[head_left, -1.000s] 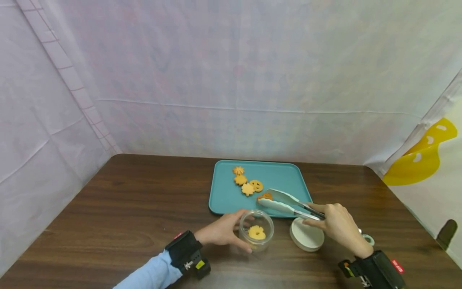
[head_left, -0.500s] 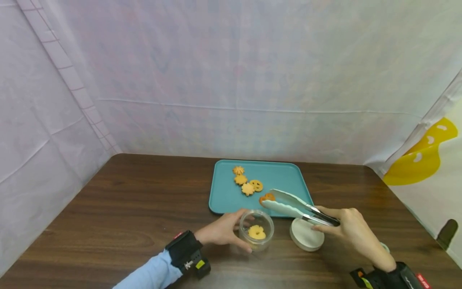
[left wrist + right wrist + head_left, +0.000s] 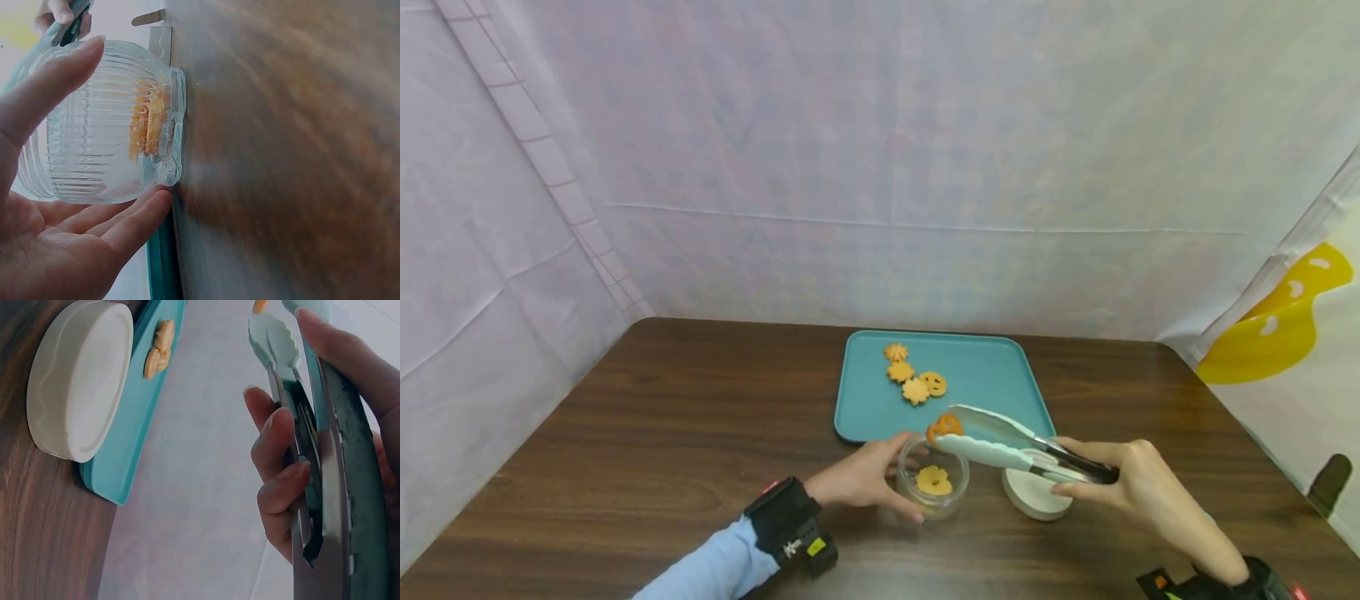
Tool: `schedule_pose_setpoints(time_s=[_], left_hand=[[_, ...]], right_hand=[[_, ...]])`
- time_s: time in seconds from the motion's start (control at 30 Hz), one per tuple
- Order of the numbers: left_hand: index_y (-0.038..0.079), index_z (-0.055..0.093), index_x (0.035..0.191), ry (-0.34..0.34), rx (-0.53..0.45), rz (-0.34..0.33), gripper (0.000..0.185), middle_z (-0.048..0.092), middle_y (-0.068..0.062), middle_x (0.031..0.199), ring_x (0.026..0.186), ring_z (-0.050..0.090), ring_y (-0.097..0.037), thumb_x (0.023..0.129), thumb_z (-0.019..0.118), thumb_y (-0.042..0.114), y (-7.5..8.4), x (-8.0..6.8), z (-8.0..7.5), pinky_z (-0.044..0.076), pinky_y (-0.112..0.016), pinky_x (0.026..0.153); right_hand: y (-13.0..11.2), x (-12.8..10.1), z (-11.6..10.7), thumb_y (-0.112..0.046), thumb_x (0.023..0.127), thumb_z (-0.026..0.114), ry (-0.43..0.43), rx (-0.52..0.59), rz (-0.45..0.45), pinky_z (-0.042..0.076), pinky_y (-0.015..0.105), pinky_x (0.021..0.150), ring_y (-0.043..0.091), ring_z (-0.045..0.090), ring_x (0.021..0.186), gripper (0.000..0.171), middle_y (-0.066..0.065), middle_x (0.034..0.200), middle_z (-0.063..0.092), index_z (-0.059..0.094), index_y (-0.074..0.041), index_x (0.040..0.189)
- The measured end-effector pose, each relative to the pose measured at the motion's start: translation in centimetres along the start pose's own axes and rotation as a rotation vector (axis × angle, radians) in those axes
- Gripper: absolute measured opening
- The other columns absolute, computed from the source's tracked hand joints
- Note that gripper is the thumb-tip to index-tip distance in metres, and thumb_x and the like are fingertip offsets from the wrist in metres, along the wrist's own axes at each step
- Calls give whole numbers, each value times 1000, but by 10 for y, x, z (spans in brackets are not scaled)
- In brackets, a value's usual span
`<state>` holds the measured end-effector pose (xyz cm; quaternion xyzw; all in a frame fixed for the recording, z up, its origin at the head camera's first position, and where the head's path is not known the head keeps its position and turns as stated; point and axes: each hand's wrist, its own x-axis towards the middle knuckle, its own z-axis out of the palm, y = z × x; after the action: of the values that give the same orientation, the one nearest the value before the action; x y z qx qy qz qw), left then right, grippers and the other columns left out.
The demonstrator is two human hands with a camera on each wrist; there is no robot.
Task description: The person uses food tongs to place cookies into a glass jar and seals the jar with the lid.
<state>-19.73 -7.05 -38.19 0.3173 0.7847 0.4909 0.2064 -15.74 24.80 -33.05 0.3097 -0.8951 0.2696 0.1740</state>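
Note:
My left hand (image 3: 865, 481) curls around a small ribbed glass jar (image 3: 933, 478) on the table; one flower-shaped cookie (image 3: 933, 480) lies inside it. The left wrist view shows the jar (image 3: 103, 125) cupped between thumb and fingers. My right hand (image 3: 1131, 483) grips pale green tongs (image 3: 1000, 442). Their tips pinch an orange cookie (image 3: 943, 427) just above the jar's rim. In the right wrist view the tongs (image 3: 300, 387) are squeezed between my fingers. Three cookies (image 3: 916, 378) lie on the teal tray (image 3: 1000, 379).
A white round lid (image 3: 1036, 493) lies on the dark wooden table (image 3: 662, 433) right of the jar, under the tongs. The same lid (image 3: 75, 381) shows beside the tray edge (image 3: 134, 425). Pale fabric walls enclose the table on three sides.
The tongs lifted the orange cookie off the tray and carried it toward me and left, to above the jar. My right hand drew back and right. The left hand stayed on the jar.

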Motion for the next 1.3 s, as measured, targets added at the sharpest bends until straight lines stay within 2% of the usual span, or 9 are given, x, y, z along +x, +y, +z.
schedule_pose_setpoints(time_s=[0.13,0.33,0.67,1.0,1.3], left_hand=[[2,33,130,7,-8,-2,78,40,-17,132,113,49,-29,66,78,6,0,0,0,42,-20,92],[3,33,131,7,-14,8,79,42,-14,131,116,47,-25,65,78,5,-1,0,0,40,-20,94],[6,37,128,36,77,4,77,49,-8,124,116,46,-21,64,80,12,0,0,0,39,-21,95],[9,36,130,7,51,10,77,49,-3,122,115,46,-18,66,79,13,-2,1,-2,39,-23,97],[8,38,129,27,86,37,78,50,-4,121,113,47,-17,63,80,16,-3,1,-1,38,-23,97]], right_hand=[[-3,-1,0,-19,63,78,-39,33,-7,38,10,45,-5,46,56,45,11,81,69,67,-7,105],[-5,-1,2,-19,64,78,-57,77,-37,39,10,45,-5,47,57,45,14,84,68,66,-7,105],[-6,2,9,-23,67,76,-115,105,-46,38,11,43,-6,45,55,46,10,85,68,65,-6,108],[-6,2,12,-21,65,77,-78,80,-118,37,7,45,-6,43,56,47,7,82,69,65,-4,107],[-10,0,12,-27,67,76,-111,71,-86,42,12,48,-4,49,63,50,9,88,68,63,-4,109]])
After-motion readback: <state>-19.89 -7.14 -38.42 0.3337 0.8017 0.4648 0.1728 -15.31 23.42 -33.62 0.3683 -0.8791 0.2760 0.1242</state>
